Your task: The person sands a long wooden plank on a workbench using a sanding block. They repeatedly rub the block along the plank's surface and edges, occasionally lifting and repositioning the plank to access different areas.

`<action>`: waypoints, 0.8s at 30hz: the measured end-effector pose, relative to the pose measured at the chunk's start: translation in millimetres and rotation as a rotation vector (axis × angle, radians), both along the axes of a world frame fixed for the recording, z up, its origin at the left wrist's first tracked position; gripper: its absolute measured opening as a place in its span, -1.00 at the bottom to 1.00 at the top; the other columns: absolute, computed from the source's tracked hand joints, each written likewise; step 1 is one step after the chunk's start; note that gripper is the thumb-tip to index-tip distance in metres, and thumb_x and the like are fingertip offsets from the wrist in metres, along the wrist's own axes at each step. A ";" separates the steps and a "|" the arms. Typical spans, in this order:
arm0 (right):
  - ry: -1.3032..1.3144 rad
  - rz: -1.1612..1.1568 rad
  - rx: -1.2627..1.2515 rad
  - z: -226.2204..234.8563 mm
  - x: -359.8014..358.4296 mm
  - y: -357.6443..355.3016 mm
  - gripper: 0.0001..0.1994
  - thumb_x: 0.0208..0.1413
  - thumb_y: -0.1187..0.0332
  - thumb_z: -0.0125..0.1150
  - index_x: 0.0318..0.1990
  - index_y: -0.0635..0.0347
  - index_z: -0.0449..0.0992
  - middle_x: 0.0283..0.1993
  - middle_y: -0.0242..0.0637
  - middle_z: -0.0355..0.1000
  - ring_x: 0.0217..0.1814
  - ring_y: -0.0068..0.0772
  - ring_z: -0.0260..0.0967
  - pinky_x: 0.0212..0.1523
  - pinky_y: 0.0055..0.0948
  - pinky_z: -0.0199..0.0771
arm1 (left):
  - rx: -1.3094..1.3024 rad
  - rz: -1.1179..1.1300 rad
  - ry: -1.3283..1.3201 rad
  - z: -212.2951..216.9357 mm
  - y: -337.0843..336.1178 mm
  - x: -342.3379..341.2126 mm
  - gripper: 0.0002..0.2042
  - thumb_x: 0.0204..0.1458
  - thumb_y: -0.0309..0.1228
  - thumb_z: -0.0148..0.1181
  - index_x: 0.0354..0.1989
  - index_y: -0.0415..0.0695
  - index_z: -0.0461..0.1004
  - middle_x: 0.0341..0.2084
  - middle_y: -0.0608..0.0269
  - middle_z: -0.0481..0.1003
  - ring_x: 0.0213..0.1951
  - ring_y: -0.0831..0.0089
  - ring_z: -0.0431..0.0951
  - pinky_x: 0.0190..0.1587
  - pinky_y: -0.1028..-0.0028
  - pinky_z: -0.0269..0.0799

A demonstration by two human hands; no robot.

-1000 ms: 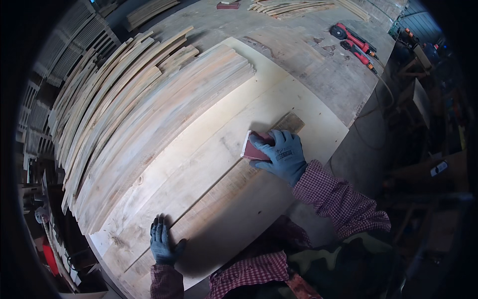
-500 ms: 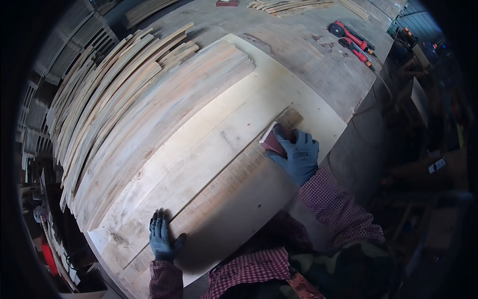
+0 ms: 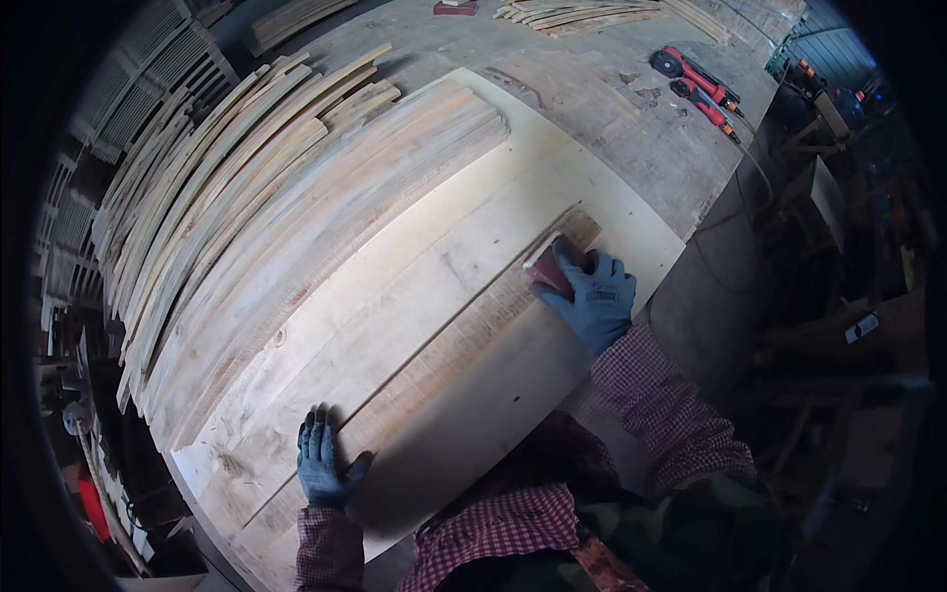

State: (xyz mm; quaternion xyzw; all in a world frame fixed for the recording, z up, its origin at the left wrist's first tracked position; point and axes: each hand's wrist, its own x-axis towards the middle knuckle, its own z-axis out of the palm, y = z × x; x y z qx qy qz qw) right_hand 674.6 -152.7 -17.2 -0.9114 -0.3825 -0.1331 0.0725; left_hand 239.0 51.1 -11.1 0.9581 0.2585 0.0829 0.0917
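Note:
A long narrow wooden board [image 3: 444, 347] lies slantwise on a wide pale panel [image 3: 631, 222]. Near the board's far right end, my right hand [image 3: 598, 301], in a blue-grey glove, grips a dark red sanding block [image 3: 549, 274] resting on the wood. My left hand [image 3: 326, 462], gloved alike, lies flat across the near left part of the board with its fingers stretched out. Alongside the narrow board runs a wider, smoother plank [image 3: 395, 321], with a dark gap between them.
Left of the panel's middle lies a row of wooden boards [image 3: 326, 237], with a pile of thin strips [image 3: 227, 163] beyond it. Two red-and-black power tools [image 3: 695, 81] rest on the worktable [image 3: 582, 84] at the far right, a hose trailing off the edge.
My right hand has slid the sanding block slightly along the board, up and to the right. My left hand stays nearly in place.

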 end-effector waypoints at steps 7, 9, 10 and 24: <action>0.088 -0.283 -0.070 -4.6 29.9 22.2 -0.24 0.01 -0.35 0.16 0.37 -0.37 0.28 0.03 -0.07 0.30 0.01 -0.08 0.28 -0.03 -0.02 0.29 | 0.004 0.005 0.016 2.5 1.6 1.9 -0.12 -0.13 -0.03 0.39 0.34 -0.23 0.20 0.34 -0.07 0.23 0.37 -0.02 0.19 0.36 0.03 0.12; -0.072 0.021 0.023 -12.9 -26.4 5.4 -0.21 -0.04 -0.32 0.25 0.38 -0.40 0.27 0.02 -0.12 0.28 0.00 -0.09 0.26 -0.05 -0.04 0.26 | -0.001 0.010 0.028 -0.4 -1.7 0.4 -0.12 -0.13 -0.03 0.39 0.34 -0.23 0.19 0.34 -0.07 0.23 0.37 -0.03 0.19 0.36 0.03 0.12; 0.009 0.082 -0.010 -8.0 -39.7 2.1 -0.22 -0.05 -0.31 0.27 0.36 -0.40 0.30 0.04 -0.13 0.28 0.02 -0.10 0.25 -0.01 -0.03 0.23 | -0.007 0.021 0.038 1.3 -3.1 0.0 -0.12 -0.13 -0.03 0.39 0.35 -0.23 0.19 0.34 -0.07 0.23 0.38 -0.03 0.19 0.36 0.03 0.12; 0.056 0.087 -0.124 3.0 10.5 20.3 -0.27 -0.03 -0.38 0.19 0.33 -0.49 0.33 0.09 -0.14 0.27 0.08 -0.07 0.26 0.04 0.00 0.23 | -0.023 0.027 0.041 11.2 -2.7 9.2 -0.15 -0.14 -0.03 0.39 0.32 -0.21 0.24 0.30 -0.04 0.28 0.36 -0.03 0.21 0.35 0.02 0.13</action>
